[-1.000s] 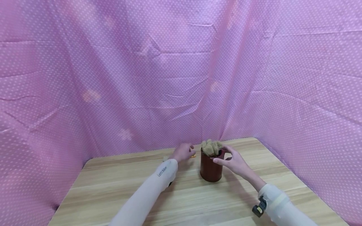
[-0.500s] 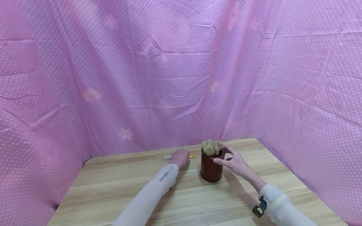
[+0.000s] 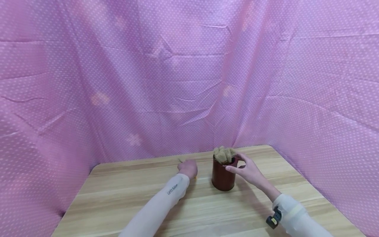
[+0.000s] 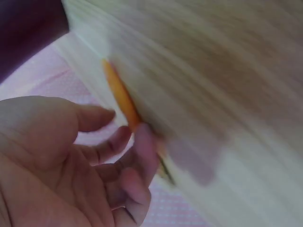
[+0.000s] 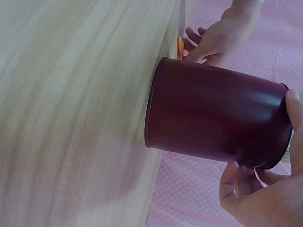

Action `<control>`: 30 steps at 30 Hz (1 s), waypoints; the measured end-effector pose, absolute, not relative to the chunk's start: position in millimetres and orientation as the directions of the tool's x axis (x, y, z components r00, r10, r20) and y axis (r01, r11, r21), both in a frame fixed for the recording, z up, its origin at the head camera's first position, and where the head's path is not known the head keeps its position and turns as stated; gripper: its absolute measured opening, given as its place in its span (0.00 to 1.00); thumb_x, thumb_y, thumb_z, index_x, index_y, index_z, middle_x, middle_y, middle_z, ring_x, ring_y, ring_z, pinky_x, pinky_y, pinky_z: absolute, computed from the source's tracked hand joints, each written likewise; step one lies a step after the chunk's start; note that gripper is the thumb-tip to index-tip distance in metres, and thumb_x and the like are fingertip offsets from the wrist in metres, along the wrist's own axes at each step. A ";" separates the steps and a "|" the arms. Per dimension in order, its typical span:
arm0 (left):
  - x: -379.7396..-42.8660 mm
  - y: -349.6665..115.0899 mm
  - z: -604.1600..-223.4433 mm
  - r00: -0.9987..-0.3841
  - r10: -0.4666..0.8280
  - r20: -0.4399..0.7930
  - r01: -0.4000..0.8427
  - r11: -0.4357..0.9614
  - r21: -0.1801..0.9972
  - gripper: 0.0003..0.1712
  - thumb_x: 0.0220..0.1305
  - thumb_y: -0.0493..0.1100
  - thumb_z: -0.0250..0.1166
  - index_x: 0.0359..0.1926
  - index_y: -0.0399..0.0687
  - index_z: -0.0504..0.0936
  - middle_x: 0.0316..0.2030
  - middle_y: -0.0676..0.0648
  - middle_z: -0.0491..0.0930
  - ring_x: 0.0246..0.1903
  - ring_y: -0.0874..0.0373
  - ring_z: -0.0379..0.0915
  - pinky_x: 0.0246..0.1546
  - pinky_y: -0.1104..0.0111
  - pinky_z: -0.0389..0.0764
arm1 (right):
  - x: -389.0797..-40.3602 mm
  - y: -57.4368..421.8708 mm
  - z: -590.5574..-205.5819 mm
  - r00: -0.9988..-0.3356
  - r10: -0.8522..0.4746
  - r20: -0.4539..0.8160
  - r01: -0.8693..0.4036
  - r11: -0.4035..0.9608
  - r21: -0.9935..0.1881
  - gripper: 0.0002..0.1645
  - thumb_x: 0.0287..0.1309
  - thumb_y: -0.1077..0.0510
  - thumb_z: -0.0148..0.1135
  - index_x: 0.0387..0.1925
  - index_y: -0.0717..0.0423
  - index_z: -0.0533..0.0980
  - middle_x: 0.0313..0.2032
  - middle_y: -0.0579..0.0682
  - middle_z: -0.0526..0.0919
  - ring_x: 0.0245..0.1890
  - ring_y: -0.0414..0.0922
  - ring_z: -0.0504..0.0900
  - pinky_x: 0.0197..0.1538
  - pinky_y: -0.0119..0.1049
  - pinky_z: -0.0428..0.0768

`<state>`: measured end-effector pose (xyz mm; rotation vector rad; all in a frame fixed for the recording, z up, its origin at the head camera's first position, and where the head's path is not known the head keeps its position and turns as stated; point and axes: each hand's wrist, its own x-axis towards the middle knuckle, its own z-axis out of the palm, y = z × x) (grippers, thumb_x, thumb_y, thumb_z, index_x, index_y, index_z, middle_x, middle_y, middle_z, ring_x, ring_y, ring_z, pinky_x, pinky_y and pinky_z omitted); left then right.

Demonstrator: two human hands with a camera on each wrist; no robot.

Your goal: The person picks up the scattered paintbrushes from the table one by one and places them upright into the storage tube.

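In the head view, my left hand [image 3: 188, 168] is low over the table, left of a dark red cylindrical holder [image 3: 223, 176]. Its fingers curl at a paintbrush with an orange handle [image 4: 120, 94]; the handle passes behind the fingertips in the left wrist view, and the bristle end is mostly hidden. My right hand [image 3: 248, 171] holds the holder near its top, thumb on the near side and fingers on the far side. The holder stands upright. Tan, bristle-like tufts [image 3: 223, 154] stick out of its mouth; what lies beneath them is hidden.
A light wooden table [image 3: 124, 194] bears everything. Pink dotted cloth [image 3: 165, 82] hangs behind its back edge and along both sides. A black device [image 3: 273, 219] is strapped to the right wrist.
The left hand came down onto the paintbrush lying near the back edge, then turned it and drew it slightly nearer. The right hand stays at the holder.
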<state>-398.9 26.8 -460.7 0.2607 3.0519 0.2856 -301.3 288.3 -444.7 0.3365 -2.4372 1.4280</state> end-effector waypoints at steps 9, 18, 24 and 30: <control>-397.7 -3.3 -464.9 -0.983 0.185 0.020 0.184 0.948 0.261 0.20 0.64 0.54 0.69 0.22 0.47 0.79 0.22 0.50 0.74 0.22 0.56 0.69 0.30 0.61 0.75 | -301.8 282.4 -447.1 -0.947 0.024 0.321 -0.269 0.492 -0.828 0.55 0.48 0.37 0.80 0.71 0.56 0.66 0.62 0.59 0.74 0.57 0.56 0.77 0.55 0.50 0.79; -403.2 -31.3 -455.8 -0.978 0.203 -0.043 0.161 0.874 0.459 0.10 0.59 0.40 0.72 0.33 0.42 0.78 0.27 0.45 0.76 0.25 0.51 0.75 0.24 0.63 0.75 | -309.6 265.4 -442.3 -0.918 0.102 0.383 -0.277 0.526 -0.804 0.58 0.45 0.36 0.81 0.68 0.63 0.65 0.58 0.60 0.76 0.60 0.55 0.73 0.63 0.53 0.69; -406.0 -57.6 -460.0 -0.963 0.255 -0.089 0.140 0.753 0.643 0.08 0.60 0.33 0.67 0.30 0.42 0.75 0.23 0.44 0.78 0.18 0.56 0.70 0.17 0.68 0.70 | -310.9 259.6 -444.3 -0.912 0.062 0.406 -0.321 0.511 -0.797 0.55 0.47 0.41 0.82 0.68 0.63 0.66 0.57 0.59 0.77 0.58 0.54 0.74 0.59 0.55 0.73; -396.1 -84.9 -447.9 -0.901 0.427 -0.076 0.199 0.562 0.803 0.06 0.69 0.34 0.61 0.36 0.32 0.78 0.27 0.41 0.77 0.23 0.53 0.69 0.27 0.60 0.75 | -309.8 262.2 -446.8 -0.903 -0.040 0.427 -0.385 0.514 -0.766 0.54 0.50 0.46 0.81 0.71 0.61 0.64 0.60 0.60 0.76 0.59 0.56 0.74 0.54 0.57 0.77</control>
